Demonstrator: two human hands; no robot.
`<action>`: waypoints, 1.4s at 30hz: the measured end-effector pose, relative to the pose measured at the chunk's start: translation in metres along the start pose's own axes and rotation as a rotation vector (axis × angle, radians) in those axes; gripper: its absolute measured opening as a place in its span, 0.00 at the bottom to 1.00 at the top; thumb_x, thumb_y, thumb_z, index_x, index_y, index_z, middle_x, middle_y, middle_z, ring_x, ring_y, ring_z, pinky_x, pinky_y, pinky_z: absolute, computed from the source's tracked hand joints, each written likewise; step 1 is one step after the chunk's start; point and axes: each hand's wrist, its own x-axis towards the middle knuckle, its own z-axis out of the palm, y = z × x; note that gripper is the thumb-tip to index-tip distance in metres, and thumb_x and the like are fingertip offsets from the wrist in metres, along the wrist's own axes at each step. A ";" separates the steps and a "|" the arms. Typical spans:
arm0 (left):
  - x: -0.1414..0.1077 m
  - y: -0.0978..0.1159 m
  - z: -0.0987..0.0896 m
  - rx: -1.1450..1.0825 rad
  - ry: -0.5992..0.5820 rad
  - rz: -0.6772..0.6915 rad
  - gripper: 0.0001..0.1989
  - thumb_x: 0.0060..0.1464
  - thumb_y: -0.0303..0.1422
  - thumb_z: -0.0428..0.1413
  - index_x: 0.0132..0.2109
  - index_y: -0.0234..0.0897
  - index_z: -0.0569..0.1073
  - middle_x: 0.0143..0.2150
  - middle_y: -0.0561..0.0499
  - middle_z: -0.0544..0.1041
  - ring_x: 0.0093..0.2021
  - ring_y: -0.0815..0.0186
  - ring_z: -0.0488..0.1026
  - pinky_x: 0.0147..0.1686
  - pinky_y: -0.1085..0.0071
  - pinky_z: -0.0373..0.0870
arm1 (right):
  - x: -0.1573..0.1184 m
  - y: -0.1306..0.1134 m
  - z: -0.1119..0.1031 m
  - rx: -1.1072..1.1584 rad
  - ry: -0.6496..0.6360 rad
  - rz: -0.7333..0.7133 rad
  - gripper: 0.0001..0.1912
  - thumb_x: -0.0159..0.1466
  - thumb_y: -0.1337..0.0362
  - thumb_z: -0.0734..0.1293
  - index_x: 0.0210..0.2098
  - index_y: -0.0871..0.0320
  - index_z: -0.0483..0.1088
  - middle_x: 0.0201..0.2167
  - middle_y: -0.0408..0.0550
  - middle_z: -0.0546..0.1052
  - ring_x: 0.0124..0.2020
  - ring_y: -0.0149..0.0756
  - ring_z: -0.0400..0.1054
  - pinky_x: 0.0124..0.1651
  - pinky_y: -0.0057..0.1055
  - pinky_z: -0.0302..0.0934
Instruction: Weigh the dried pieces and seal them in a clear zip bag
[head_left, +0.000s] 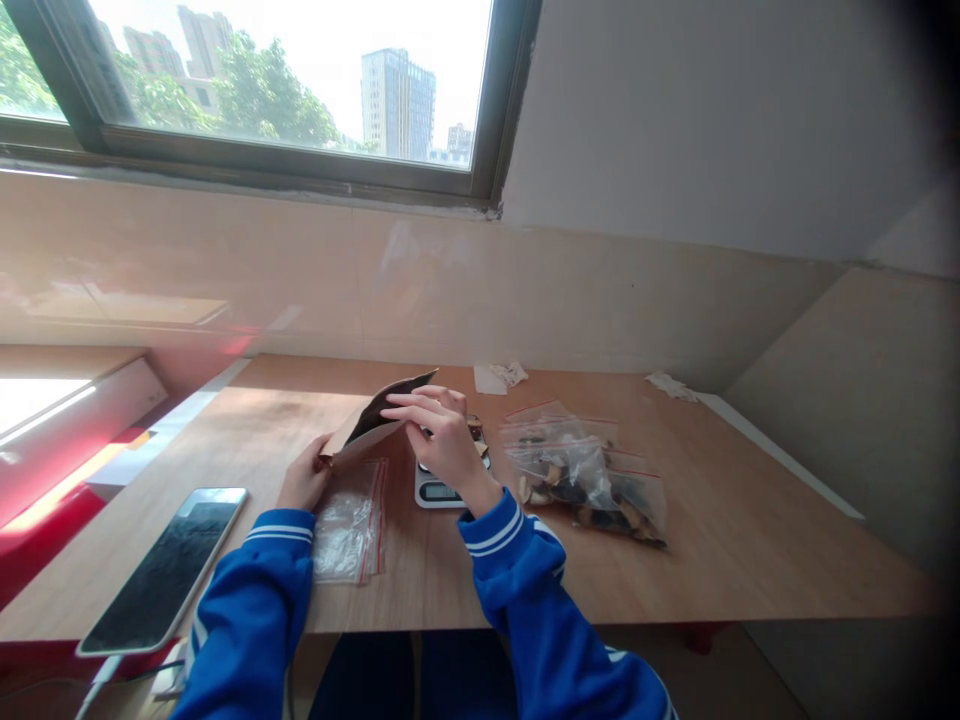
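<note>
My left hand point(305, 478) is closed on the lower left end of a brown paper bag point(360, 433), which is tilted with its dark opening facing right. At that opening is my right hand point(444, 438), fingers stretched out and apart, the fingertips overlapping the bag's edge; whether they touch it I cannot tell. Under my right hand stands a small white kitchen scale point(431, 495) with a grey display, partly hidden. Pale and brown dried pieces point(477, 430) lie on its top. Beneath the left hand and bag are flat clear zip bags point(343, 540) with red seals.
Several filled zip bags point(622, 505) of dark and pale dried pieces lie right of the scale. A phone point(165, 570) on a charging cable point(101, 685) is at the left front. Crumpled white paper point(510, 374) sits by the wall, with another scrap point(671, 387) farther right.
</note>
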 end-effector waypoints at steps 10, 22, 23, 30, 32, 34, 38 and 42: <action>0.000 0.004 0.001 0.076 0.090 -0.138 0.30 0.51 0.48 0.49 0.56 0.33 0.64 0.48 0.39 0.75 0.49 0.49 0.73 0.46 0.57 0.69 | -0.076 0.031 -0.021 0.131 0.289 0.387 0.16 0.64 0.72 0.56 0.32 0.54 0.75 0.36 0.46 0.75 0.42 0.37 0.67 0.47 0.35 0.59; -0.017 0.051 -0.014 0.105 0.735 0.194 0.20 0.52 0.31 0.49 0.53 0.34 0.62 0.52 0.41 0.68 0.45 0.60 0.73 0.48 0.60 0.69 | -0.192 0.057 -0.021 0.267 0.251 0.691 0.14 0.62 0.70 0.56 0.29 0.56 0.72 0.33 0.48 0.74 0.38 0.39 0.69 0.40 0.32 0.62; -0.023 0.063 -0.018 0.133 0.752 0.208 0.16 0.52 0.31 0.48 0.49 0.35 0.65 0.48 0.43 0.70 0.42 0.61 0.73 0.46 0.61 0.69 | -0.191 0.057 -0.020 0.276 0.247 0.690 0.14 0.62 0.70 0.56 0.29 0.56 0.72 0.33 0.48 0.74 0.37 0.39 0.69 0.41 0.33 0.62; -0.062 0.100 -0.028 0.223 -0.156 0.233 0.14 0.57 0.35 0.44 0.40 0.41 0.73 0.40 0.48 0.75 0.40 0.61 0.73 0.41 0.65 0.70 | -0.190 0.055 -0.019 0.305 0.157 0.697 0.14 0.62 0.70 0.56 0.29 0.56 0.72 0.32 0.47 0.74 0.38 0.38 0.68 0.44 0.32 0.60; -0.069 0.089 -0.020 0.223 -0.282 0.187 0.16 0.56 0.39 0.47 0.48 0.40 0.72 0.47 0.46 0.75 0.42 0.59 0.74 0.43 0.63 0.71 | -0.190 0.055 -0.019 0.307 0.142 0.705 0.14 0.62 0.70 0.56 0.30 0.56 0.72 0.32 0.47 0.74 0.38 0.38 0.68 0.44 0.31 0.59; -0.072 0.076 -0.010 0.247 -0.316 0.165 0.22 0.53 0.43 0.51 0.52 0.39 0.70 0.49 0.43 0.73 0.45 0.56 0.73 0.45 0.59 0.70 | -0.191 0.055 -0.019 0.306 0.136 0.711 0.14 0.62 0.69 0.56 0.30 0.56 0.72 0.33 0.47 0.73 0.38 0.38 0.68 0.44 0.31 0.59; -0.071 0.061 0.005 0.260 -0.313 0.176 0.22 0.48 0.44 0.57 0.48 0.37 0.73 0.46 0.41 0.73 0.45 0.53 0.72 0.44 0.56 0.70 | -0.192 0.056 -0.018 0.305 0.130 0.708 0.14 0.62 0.70 0.56 0.30 0.56 0.73 0.33 0.47 0.73 0.39 0.39 0.68 0.45 0.32 0.59; -0.065 0.066 0.004 0.189 0.046 0.225 0.18 0.51 0.43 0.55 0.45 0.37 0.70 0.42 0.45 0.70 0.39 0.59 0.71 0.40 0.58 0.71 | -0.192 0.056 -0.018 0.302 0.121 0.705 0.14 0.62 0.69 0.56 0.30 0.56 0.73 0.33 0.48 0.73 0.39 0.39 0.68 0.46 0.32 0.58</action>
